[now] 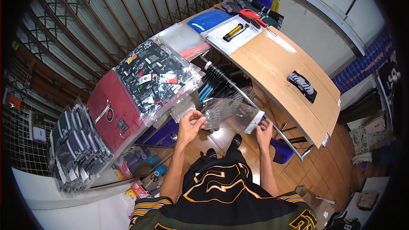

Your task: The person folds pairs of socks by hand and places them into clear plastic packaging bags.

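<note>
A clear plastic bag (232, 113) with a white strip along its right end stretches between my two hands, above the floor. My left hand (191, 124) pinches its left edge between thumb and fingers. At the other end, my right hand (264, 129) grips the bag beside the white strip. Behind the bag runs a metal rail (238, 88) with dark garments on hangers. A black sock-like item with a grey and white pattern (302, 86) lies on the cardboard-topped table (272, 59) to the right.
Bagged garments, one black patterned (155, 74) and one maroon (113, 110), cover the left table. Striped bagged clothes (76, 145) pile at far left. A red tape dispenser (252, 17) and a yellow-black tool (233, 32) lie at the back. A purple bin (282, 151) stands below right.
</note>
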The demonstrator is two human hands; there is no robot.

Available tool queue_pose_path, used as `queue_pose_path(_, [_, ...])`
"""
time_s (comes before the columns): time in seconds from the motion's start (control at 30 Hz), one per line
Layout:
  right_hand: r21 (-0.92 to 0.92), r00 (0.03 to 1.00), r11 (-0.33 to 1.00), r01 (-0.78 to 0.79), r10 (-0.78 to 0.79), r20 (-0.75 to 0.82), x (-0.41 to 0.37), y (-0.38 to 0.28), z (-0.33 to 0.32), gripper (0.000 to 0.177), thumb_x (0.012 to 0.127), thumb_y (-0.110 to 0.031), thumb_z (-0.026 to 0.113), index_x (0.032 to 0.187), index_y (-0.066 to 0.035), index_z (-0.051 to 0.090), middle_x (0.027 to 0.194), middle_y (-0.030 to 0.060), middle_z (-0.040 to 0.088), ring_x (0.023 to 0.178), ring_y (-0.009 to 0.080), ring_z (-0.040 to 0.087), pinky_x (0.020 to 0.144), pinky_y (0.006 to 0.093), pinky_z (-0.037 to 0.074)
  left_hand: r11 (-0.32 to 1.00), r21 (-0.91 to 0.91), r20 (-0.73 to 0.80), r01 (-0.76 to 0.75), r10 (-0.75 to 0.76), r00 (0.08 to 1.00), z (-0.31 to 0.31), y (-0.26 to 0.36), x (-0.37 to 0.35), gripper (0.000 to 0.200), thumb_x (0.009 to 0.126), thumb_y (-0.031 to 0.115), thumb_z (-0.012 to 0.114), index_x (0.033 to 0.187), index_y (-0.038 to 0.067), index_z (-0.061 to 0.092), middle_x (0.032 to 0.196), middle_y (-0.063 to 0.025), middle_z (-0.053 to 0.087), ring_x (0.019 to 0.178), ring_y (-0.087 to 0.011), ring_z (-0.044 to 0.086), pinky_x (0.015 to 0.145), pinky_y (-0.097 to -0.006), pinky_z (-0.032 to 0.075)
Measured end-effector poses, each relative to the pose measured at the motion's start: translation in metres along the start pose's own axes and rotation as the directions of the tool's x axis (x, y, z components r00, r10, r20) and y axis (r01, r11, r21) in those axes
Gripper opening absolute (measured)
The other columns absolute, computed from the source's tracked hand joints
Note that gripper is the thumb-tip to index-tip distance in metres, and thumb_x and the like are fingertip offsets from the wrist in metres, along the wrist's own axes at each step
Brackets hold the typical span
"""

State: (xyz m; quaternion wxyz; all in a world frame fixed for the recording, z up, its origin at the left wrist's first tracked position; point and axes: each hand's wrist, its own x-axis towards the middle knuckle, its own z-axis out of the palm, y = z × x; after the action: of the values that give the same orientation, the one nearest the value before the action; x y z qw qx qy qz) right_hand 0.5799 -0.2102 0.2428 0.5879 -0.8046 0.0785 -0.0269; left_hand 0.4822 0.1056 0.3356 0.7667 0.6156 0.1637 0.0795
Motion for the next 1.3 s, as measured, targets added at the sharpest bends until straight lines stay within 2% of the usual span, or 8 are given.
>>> queue_pose_path(0.07, [-0.361,0.953,0.905,0.227,-0.283,-0.111,-0.007,-0.015,0.005,0.06,0.085,-0.01,0.073,0.137,0.004,0.048,0.126,0.0241,0.064,0.112,0.0313,0.064,0.1,0.0402,0.051,0.999,0.032,-0.05,-0.037,0.039,0.998,0.006,0.005,0.0,0.009,0.097,0.002,0.068,0.105,-0.002,0.065,0.092,-0.0043,0.07,0.08,-0.0088,0.069,0.068,-0.0224,0.054])
queue_pose_path(0.2, [0.117,0.943,0.993,-0.006,-0.033,0.33,-0.022,-0.076,0.016,0.066,0.086,-0.018,0.082,0.139,0.003,0.047,0.125,0.0226,0.064,0.108,0.0247,0.066,0.095,0.0374,0.054,0.97,0.23,-0.04,-0.074,0.085,0.996,0.018,0.011,-0.002,0.007,0.098,0.002,0.067,0.104,-0.002,0.064,0.101,-0.0089,0.072,0.088,-0.0132,0.073,0.071,-0.0238,0.058])
queue_pose_path(0.33, [0.338,0.823,0.93,-0.141,-0.08,0.563,-0.048,-0.129,0.031,0.064,0.091,-0.02,0.081,0.138,0.005,0.045,0.125,0.0213,0.065,0.107,0.0213,0.067,0.09,0.0336,0.057,0.81,0.475,0.033,-0.345,0.375,0.926,0.054,0.022,-0.014,0.01,0.093,0.0,0.067,0.103,-0.002,0.066,0.101,-0.0148,0.074,0.083,-0.0255,0.074,0.07,-0.035,0.057])
queue_pose_path(0.43, [0.369,0.823,0.908,-0.2,-0.049,0.566,-0.048,-0.14,0.042,0.05,0.092,-0.019,0.079,0.128,0.004,0.052,0.12,0.0198,0.068,0.098,0.0181,0.069,0.08,0.03,0.058,0.666,0.588,0.153,-0.459,0.466,0.872,0.073,0.018,-0.023,0.012,0.09,0.0,0.069,0.101,-0.001,0.066,0.108,-0.0175,0.072,0.091,-0.0383,0.071,0.076,-0.0391,0.058])
queue_pose_path(0.63, [0.476,0.868,0.862,-0.174,-0.095,0.488,-0.032,-0.119,0.046,0.013,0.099,-0.006,0.066,0.098,0.0,0.055,0.112,0.0208,0.071,0.086,0.0151,0.07,0.066,0.0271,0.058,0.752,0.465,0.252,-0.468,0.394,0.884,0.082,0.014,-0.026,0.027,0.085,0.012,0.08,0.108,0.002,0.07,0.12,-0.0136,0.07,0.103,-0.0273,0.071,0.084,-0.0383,0.058])
queue_pose_path(0.73, [0.49,0.873,0.83,-0.267,-0.007,0.488,-0.035,-0.132,0.037,0.013,0.099,-0.005,0.065,0.098,0.001,0.053,0.115,0.0247,0.07,0.09,0.0199,0.072,0.068,0.0303,0.062,0.929,0.224,0.19,-0.294,0.254,0.948,0.081,-0.001,-0.02,0.045,0.078,0.025,0.09,0.112,0.003,0.069,0.116,-0.0119,0.071,0.105,-0.0225,0.069,0.084,-0.0375,0.056])
queue_pose_path(0.87, [0.509,0.851,0.797,-0.325,0.012,0.524,-0.032,-0.128,0.035,0.013,0.1,-0.004,0.062,0.102,0.001,0.05,0.116,0.0271,0.069,0.093,0.024,0.073,0.071,0.0339,0.064,0.802,0.483,0.158,-0.351,0.314,0.936,0.085,0.008,-0.011,0.049,0.075,0.025,0.092,0.111,0.002,0.068,0.108,-0.013,0.071,0.098,-0.0263,0.071,0.083,-0.038,0.057])
queue_pose_path(1.3, [0.146,0.969,0.988,-0.043,0.005,0.248,-0.031,-0.135,0.031,0.027,0.091,-0.002,0.065,0.114,0.009,0.056,0.091,0.0222,0.076,0.067,0.0171,0.074,0.061,0.0294,0.059,0.71,0.546,0.11,-0.445,0.466,0.878,0.103,0.016,0.002,0.005,0.086,0.0,0.072,0.091,-0.001,0.07,0.09,-0.0113,0.069,0.075,-0.0219,0.07,0.063,-0.032,0.056])
